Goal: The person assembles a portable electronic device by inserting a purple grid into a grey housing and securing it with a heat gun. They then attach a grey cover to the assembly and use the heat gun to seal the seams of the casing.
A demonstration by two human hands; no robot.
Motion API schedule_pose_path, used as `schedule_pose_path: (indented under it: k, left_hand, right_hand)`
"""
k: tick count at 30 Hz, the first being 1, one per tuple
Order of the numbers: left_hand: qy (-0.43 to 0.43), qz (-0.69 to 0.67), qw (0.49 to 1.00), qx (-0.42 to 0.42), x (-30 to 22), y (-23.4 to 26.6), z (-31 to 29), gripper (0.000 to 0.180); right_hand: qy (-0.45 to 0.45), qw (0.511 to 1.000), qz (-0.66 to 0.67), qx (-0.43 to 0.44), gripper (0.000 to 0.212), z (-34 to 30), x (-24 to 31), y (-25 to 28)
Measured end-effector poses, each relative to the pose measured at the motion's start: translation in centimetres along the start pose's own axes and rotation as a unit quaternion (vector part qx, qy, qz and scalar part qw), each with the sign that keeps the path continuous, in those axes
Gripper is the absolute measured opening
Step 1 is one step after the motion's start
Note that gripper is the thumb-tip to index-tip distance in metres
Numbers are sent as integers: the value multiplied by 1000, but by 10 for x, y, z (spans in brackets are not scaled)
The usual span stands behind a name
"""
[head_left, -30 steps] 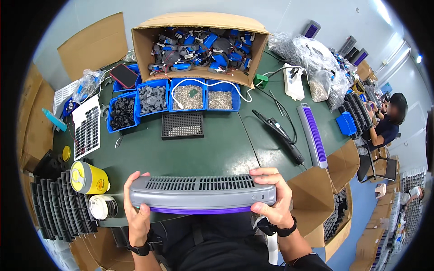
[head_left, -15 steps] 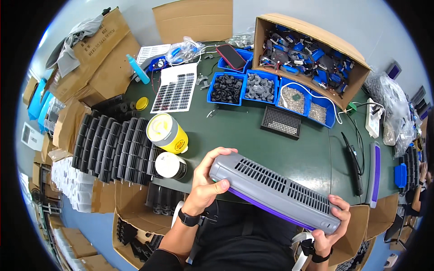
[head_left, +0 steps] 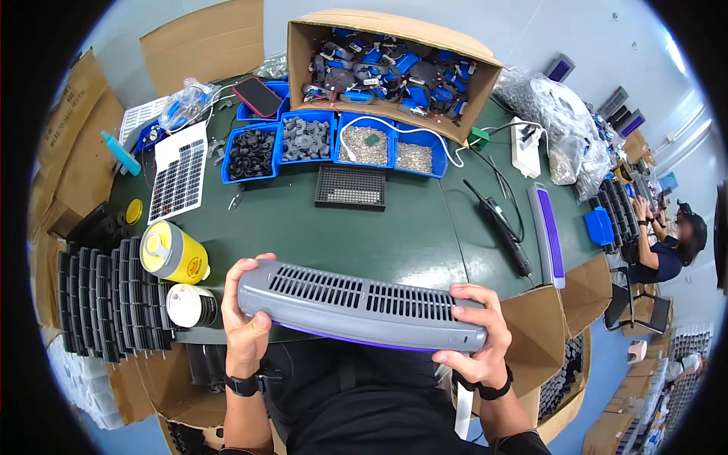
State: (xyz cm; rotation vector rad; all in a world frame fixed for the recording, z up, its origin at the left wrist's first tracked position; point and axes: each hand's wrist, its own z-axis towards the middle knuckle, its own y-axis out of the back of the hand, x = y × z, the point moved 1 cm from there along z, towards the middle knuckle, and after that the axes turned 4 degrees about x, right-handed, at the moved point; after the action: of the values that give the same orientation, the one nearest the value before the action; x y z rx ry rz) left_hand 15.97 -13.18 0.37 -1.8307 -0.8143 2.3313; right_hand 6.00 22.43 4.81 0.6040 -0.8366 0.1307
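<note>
A long grey plastic housing with slotted vents [head_left: 362, 302] is held in front of my body, over the table's near edge. A purple strip shows along its lower side. My left hand [head_left: 246, 317] grips its left end, the thumb on the near side and fingers over the far side. Around the right end wraps my right hand [head_left: 479, 331], its fingers on the slotted face and its thumb beneath. The housing lies nearly level, its right end slightly lower. A similar grey-and-purple unit [head_left: 547, 236] rests at the table's right edge.
Blue bins [head_left: 252, 154] of small parts stand before a carton of blue-and-grey parts [head_left: 390, 72]. A black tray [head_left: 350, 187], a corded black tool [head_left: 498, 227], a yellow tub [head_left: 174, 252] and a white-lidded jar [head_left: 191, 305] sit around the table. A co-worker [head_left: 666, 246] is far right.
My view has swung right, shifting the table's things leftward and bringing the co-worker further in. The housing has turned from a steep slant to nearly level, still in both hands.
</note>
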Motion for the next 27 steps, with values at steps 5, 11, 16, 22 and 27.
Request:
schedule_pose_path:
  k: [5, 11, 16, 22, 27]
  left_hand:
    - [-24, 179, 983, -13, -10, -1, -4, 86]
    - [-57, 294, 945, 132, -62, -31, -8, 105]
    - [-290, 418, 825, 247, -83, -49, -7, 120]
    - [-402, 359, 793, 283, -77, -49, 7, 104]
    - [-291, 238, 923, 84, -41, -47, 2, 93]
  right_hand:
    - [-112, 988, 100, -44, 69, 1, -4, -4]
    - [-399, 831, 384, -44, 62, -11, -46, 9]
    - [-548, 591, 587, 70, 56, -27, -71, 14]
    - [-420, 732, 536, 31, 90, -32, -34, 23]
    - [-133, 957, 219, -134, 122, -25, -1, 14]
